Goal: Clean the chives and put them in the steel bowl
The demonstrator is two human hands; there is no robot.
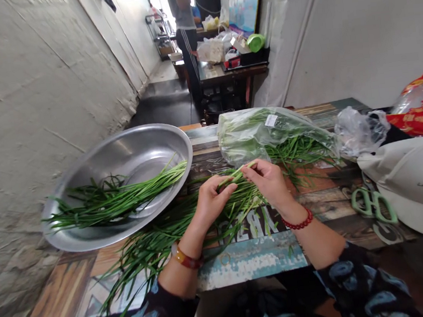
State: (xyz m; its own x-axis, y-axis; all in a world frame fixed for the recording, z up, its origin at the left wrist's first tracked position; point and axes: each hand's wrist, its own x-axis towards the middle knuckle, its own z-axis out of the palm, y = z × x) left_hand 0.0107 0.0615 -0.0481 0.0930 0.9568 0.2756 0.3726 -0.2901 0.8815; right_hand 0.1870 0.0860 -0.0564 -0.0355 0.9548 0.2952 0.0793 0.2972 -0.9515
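Head camera: both hands meet above a patchwork wooden surface (250,263), near its middle, with a small cluster of garlic chive stems (237,174) between them. The left hand (212,197) has its grip closed around the stems, thumb stretched toward the right; the right hand (269,182) pinches their pale ends between thumb and fingers. An amber-coloured bangle (186,256) circles the left wrist, a red beaded bracelet (298,221) the right.

Beneath the hands lies a loose pile of garlic chives (180,217), its leaves fanning toward the near left edge. To the left, a wide steel basin (137,136) holds another bunch (125,200), laid lengthwise. Beyond the right hand rests a clear plastic bag (241,137) of greens, more chives spilling beside it. Farther right are a crumpled clear bag (358,130), green-handled scissors (367,206) and, just beside them, a white cap (421,177). Another person (186,35) stands in the background near a cluttered table (217,72).
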